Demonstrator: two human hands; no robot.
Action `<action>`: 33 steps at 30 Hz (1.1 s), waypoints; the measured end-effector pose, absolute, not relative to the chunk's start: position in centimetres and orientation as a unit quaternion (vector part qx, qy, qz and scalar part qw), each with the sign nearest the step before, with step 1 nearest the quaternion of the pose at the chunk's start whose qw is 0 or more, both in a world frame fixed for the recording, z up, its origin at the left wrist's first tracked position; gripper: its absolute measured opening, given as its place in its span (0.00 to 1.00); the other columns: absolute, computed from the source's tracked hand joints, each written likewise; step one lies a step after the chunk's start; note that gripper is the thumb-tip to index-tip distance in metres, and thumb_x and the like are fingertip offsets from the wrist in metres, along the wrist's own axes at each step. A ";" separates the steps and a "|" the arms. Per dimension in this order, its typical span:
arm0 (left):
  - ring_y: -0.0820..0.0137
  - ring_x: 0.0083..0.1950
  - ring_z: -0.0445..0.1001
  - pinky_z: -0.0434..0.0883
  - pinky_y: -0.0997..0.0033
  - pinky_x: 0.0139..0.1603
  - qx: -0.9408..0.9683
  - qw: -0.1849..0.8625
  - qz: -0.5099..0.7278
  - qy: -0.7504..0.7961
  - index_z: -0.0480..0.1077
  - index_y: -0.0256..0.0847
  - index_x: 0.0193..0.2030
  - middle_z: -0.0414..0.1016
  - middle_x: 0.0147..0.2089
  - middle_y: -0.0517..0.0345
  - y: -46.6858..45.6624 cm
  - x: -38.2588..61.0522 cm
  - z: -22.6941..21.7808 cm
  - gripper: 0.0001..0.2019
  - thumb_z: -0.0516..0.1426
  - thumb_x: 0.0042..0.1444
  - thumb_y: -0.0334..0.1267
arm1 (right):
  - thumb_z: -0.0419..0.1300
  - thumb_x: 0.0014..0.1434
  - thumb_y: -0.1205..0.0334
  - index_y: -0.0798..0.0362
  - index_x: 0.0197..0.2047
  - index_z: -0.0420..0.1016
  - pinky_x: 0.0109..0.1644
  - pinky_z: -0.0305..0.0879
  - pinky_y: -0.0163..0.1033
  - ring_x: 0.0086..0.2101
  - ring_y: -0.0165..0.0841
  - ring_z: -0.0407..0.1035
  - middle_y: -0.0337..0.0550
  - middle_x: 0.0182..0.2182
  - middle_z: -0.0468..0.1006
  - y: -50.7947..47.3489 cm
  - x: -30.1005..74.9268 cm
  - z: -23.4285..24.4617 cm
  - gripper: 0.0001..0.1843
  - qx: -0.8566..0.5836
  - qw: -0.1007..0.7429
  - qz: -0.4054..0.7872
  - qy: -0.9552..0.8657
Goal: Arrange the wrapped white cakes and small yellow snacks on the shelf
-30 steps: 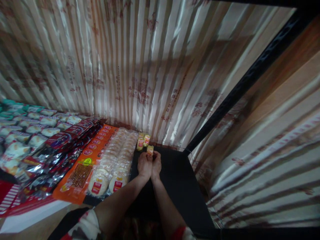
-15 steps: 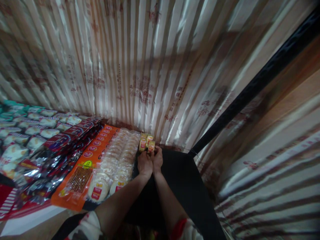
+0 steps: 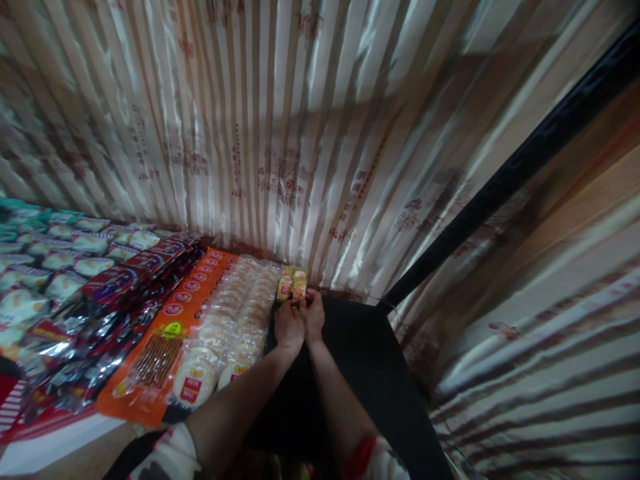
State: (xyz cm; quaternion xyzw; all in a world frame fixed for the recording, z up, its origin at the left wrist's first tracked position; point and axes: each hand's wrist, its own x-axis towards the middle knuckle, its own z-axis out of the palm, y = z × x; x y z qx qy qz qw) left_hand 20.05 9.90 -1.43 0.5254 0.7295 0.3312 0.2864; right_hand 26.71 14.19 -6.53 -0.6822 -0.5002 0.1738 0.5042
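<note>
On the black shelf, at its back edge, stand small yellow snack packets with red labels. One yellow packet is at the left, beside the rows of wrapped round cakes. Another yellow packet sits right next to it, with my fingers at its near end. My left hand is closed, its fingertips at the base of the packets. Beside it, my right hand has bent fingers round the right side of the same packet. The two hands touch, and the fingertips are partly hidden.
Clear-wrapped round cakes lie in rows left of my hands. Past them are an orange stick-snack package, dark red packets and white packets. A printed curtain hangs behind, and a black post rises at the shelf's right corner.
The packet at my fingers has moved back and slightly left, now level with the left packet. Both hands stay close together with barely any shift.
</note>
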 end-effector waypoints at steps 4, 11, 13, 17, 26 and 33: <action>0.64 0.54 0.69 0.62 0.68 0.57 0.526 0.293 0.339 0.722 0.68 0.28 0.51 0.72 0.52 0.42 10.1 20.0 -1.6 0.18 0.44 0.58 0.29 | 0.50 0.51 0.58 0.52 0.40 0.66 0.42 0.62 0.39 0.37 0.35 0.69 0.45 0.36 0.74 14.4 26.7 -6.5 0.14 -0.681 0.493 0.171 -0.514; 0.62 0.54 0.68 0.61 0.65 0.57 0.544 0.242 0.344 0.726 0.68 0.30 0.51 0.72 0.50 0.44 10.1 19.8 -2.2 0.18 0.45 0.56 0.30 | 0.51 0.50 0.56 0.51 0.35 0.65 0.38 0.62 0.38 0.33 0.34 0.67 0.43 0.32 0.73 14.5 26.8 -7.2 0.10 -0.681 0.497 0.170 -0.510; 0.62 0.54 0.67 0.61 0.65 0.57 0.544 0.235 0.349 0.726 0.67 0.30 0.51 0.72 0.50 0.44 10.0 19.8 -2.1 0.18 0.45 0.56 0.29 | 0.52 0.50 0.56 0.51 0.35 0.65 0.38 0.61 0.37 0.33 0.34 0.66 0.42 0.31 0.72 14.4 26.8 -7.3 0.10 -0.678 0.501 0.167 -0.511; 0.62 0.54 0.67 0.62 0.66 0.56 0.538 0.247 0.343 0.730 0.68 0.30 0.49 0.71 0.50 0.43 10.0 20.0 -1.7 0.17 0.45 0.56 0.30 | 0.52 0.51 0.54 0.51 0.34 0.65 0.38 0.61 0.38 0.33 0.34 0.66 0.43 0.31 0.72 14.2 26.8 -7.5 0.11 -0.674 0.495 0.164 -0.523; 0.63 0.54 0.68 0.62 0.66 0.56 0.551 0.259 0.334 0.719 0.69 0.33 0.48 0.72 0.50 0.44 10.3 19.9 -1.8 0.17 0.45 0.57 0.29 | 0.51 0.51 0.53 0.51 0.33 0.64 0.40 0.60 0.39 0.34 0.36 0.64 0.44 0.31 0.70 14.3 26.6 -7.4 0.11 -0.690 0.480 0.140 -0.523; 0.65 0.54 0.68 0.62 0.68 0.57 0.574 0.278 0.302 0.708 0.69 0.36 0.49 0.72 0.52 0.48 10.2 19.8 -1.1 0.17 0.44 0.58 0.29 | 0.51 0.51 0.56 0.50 0.33 0.65 0.41 0.60 0.39 0.35 0.36 0.64 0.43 0.31 0.69 14.2 26.5 -7.4 0.08 -0.691 0.479 0.134 -0.525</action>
